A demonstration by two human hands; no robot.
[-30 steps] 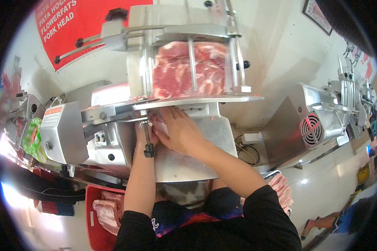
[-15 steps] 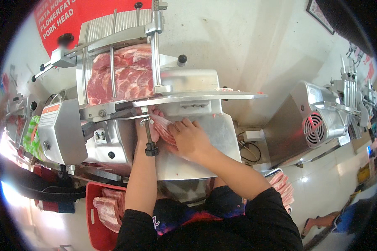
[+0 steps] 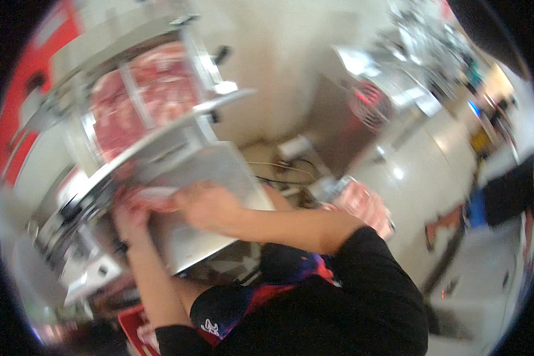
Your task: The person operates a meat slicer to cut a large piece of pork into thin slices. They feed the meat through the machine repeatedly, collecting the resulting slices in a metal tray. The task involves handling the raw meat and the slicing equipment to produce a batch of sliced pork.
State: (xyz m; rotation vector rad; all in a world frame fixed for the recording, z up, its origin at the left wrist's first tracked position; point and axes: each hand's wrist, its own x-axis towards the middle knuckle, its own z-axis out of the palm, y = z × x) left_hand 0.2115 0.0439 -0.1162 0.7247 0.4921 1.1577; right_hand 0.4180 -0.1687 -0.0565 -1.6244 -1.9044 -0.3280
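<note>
A steel meat slicer [image 3: 190, 154] fills the left half of the blurred head view, with a slab of red meat [image 3: 142, 98] behind metal bars on its carriage. Below the blade, my right hand [image 3: 207, 204] grips pale pink sliced meat [image 3: 160, 199] over the steel receiving plate. My left hand [image 3: 133, 210] is at the left end of these slices, partly behind the slicer's fittings; motion smears its fingers too much to tell whether they are closed.
Another steel slicer [image 3: 356, 118] stands at the right. A pile of pink meat [image 3: 359, 204] lies beside my right arm, and a red crate [image 3: 130, 326] is low at the left. Cables [image 3: 285, 169] run behind the plate. A person's leg [image 3: 445, 219] shows at the far right.
My head has turned rightward, tilting and blurring the scene. The carriage had moved left by half a second ago. My right hand has drawn back from under the blade to grip slices.
</note>
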